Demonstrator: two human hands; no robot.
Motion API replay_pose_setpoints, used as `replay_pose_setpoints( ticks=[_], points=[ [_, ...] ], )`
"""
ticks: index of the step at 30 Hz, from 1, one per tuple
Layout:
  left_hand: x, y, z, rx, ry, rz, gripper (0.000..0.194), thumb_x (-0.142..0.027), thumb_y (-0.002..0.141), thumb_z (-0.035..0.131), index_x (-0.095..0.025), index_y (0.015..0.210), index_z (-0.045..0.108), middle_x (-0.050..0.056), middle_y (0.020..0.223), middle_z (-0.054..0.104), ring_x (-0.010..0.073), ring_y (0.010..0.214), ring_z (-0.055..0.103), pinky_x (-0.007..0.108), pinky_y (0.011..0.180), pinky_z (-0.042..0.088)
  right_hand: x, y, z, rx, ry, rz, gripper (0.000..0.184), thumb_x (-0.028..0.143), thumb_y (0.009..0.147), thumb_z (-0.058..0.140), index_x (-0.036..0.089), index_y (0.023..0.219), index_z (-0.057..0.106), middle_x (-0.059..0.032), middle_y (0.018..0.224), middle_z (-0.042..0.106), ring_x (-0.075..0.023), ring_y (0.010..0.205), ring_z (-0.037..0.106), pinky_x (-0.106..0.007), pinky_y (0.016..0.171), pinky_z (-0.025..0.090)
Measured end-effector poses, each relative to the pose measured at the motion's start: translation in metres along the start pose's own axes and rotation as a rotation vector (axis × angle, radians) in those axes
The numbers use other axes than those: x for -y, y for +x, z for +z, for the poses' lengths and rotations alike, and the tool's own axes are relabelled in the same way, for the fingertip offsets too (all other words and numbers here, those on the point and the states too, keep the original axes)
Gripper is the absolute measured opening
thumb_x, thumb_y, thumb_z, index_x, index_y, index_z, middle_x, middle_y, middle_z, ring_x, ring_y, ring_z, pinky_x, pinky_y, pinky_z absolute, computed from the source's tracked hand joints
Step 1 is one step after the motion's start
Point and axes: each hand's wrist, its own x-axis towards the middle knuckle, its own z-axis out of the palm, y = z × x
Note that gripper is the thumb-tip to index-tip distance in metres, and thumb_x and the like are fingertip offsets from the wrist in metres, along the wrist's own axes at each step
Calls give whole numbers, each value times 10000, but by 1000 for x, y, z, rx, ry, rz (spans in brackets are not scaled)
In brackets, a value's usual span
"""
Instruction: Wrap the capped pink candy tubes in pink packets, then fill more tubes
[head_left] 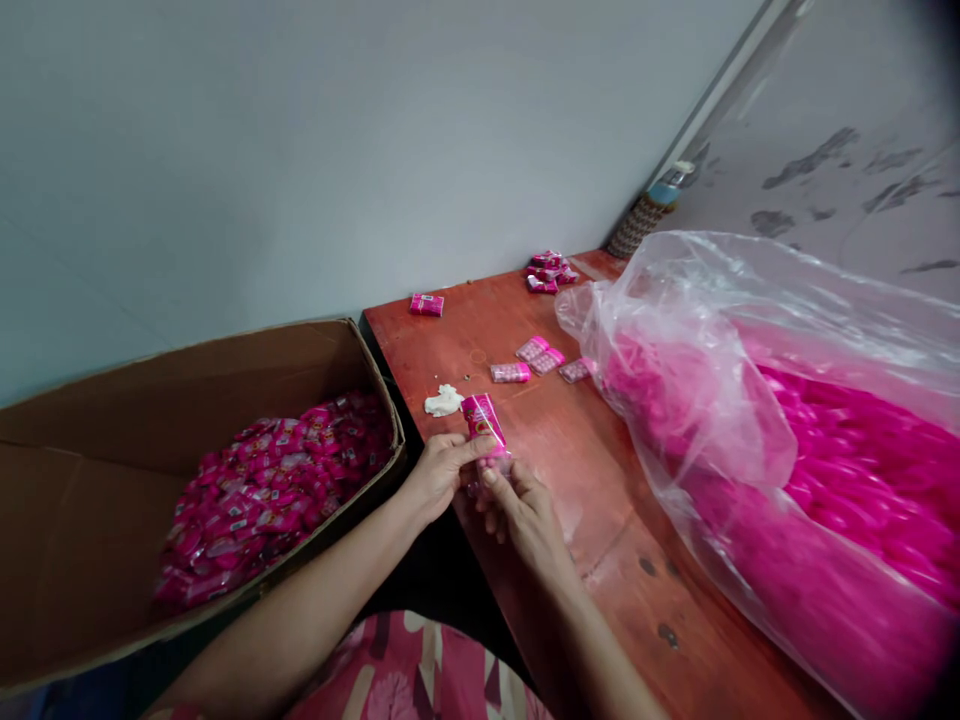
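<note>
Fingertips of left hand (441, 474) and right hand (534, 512) pinch a pink packet (484, 418) at the table (592, 455) edge. It looks light, slick and crushable, likely best held at its firmer lower end. Clear-bodied packs (511, 373) lie beyond; a carton (225, 372) stands left, a plastic bag (679, 400) right.

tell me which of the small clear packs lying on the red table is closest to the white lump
The leftmost clear pack, its pink end pointing right; the other three clear packs lie farther from the white lump.
</note>
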Motion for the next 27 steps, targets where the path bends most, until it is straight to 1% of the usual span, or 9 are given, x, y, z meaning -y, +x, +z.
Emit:
replay_pose_setpoints(
  ticks=[3,6,8,12,14,18,20,24,27],
  points=[
    [0,-1,0,54,60,-26,305,-356,607,716,-94,570,565,39,498,584,141,394,538,254,377,429,3,0,-2,65,105,41,299,493,781,513,197,771,477,34,561,547,-70,363,437,-164,306,286],
    [2,-1,2,-14,74,-12,284,-327,589,733,-78,595,597,57,558,612,127,436,551,239,413,445,2,1,-2,-59,0,-12,272,458,760,566,198,788,491,48,543,525,-70,376,441,-164,322,311],
    [4,-2,3,-42,64,-1,287,-330,586,735,-75,601,605,55,553,610,115,439,545,226,422,440,1,1,-2,-96,-25,-26,262,445,755,579,199,789,496,51,536,521,-71,377,444,-165,326,321],
    [4,-5,5,59,38,3,335,-394,629,689,-79,580,589,57,501,587,142,419,540,255,404,429,0,1,-3,44,190,68,303,484,780,522,192,725,466,42,518,526,-55,318,387,-160,285,239],
    [6,-7,5,97,34,-6,342,-400,632,686,-74,586,592,64,506,592,145,421,542,268,428,437,0,1,-5,51,213,84,317,497,785,508,192,716,459,41,509,519,-54,309,371,-161,279,222],
    [12,-9,5,31,27,-1,317,-375,599,719,-81,588,599,46,516,593,121,429,532,257,469,437,-2,1,-7,-109,-53,-11,270,460,752,577,202,725,504,44,517,504,-80,380,426,-180,333,304],
    [13,-10,5,5,18,12,303,-361,596,724,-86,587,599,36,513,583,123,438,530,262,470,440,-2,-1,-7,-100,-90,-48,241,443,760,575,208,739,528,44,525,495,-87,401,435,-188,352,325],
    [7,-13,2,-6,-31,29,287,-351,630,701,-79,616,610,46,547,586,122,449,526,242,416,412,0,-8,-8,43,134,-37,247,420,803,531,216,941,546,-11,766,580,-125,586,563,-219,451,447],
    [7,-15,1,-13,-17,37,263,-309,620,718,-67,610,617,55,571,595,107,472,528,231,454,418,-1,-11,-10,43,301,-16,252,381,792,563,216,979,529,-36,876,604,-139,677,601,-240,534,488]
  ],
)
